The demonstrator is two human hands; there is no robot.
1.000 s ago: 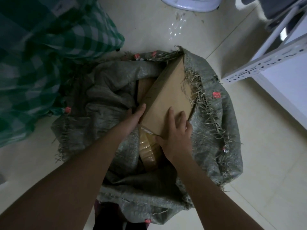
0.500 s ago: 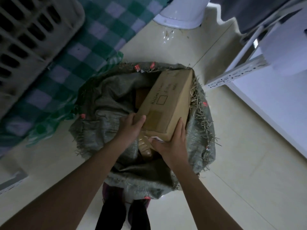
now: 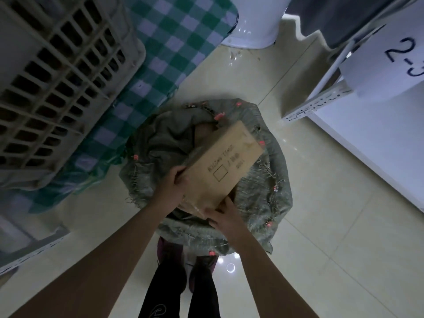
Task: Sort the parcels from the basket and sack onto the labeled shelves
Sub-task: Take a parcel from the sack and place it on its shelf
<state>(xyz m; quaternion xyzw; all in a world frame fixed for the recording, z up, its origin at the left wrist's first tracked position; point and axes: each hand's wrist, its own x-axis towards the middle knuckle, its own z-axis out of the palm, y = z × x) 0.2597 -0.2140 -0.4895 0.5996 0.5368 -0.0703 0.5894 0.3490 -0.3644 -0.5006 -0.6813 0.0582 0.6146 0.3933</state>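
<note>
Gripping cardboard box (image 3: pixel 226 166) | left hand (image 3: pixel 171 188), right hand (image 3: pixel 226 215) | above sack (image 3: pixel 160 138)

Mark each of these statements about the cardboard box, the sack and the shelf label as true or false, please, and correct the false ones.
1. Both hands hold the cardboard box. True: the left hand grips its left edge and the right hand its near end.
2. The box lies on the floor beside the sack. False: it is held above the open grey sack.
3. A paper label on the shelf at the right reads "2-3". True.
4. The slatted plastic basket stands on bare floor. False: it rests on a green checked cloth.
5. The box's top face is blank. False: it bears printed text and a square outline.
</note>
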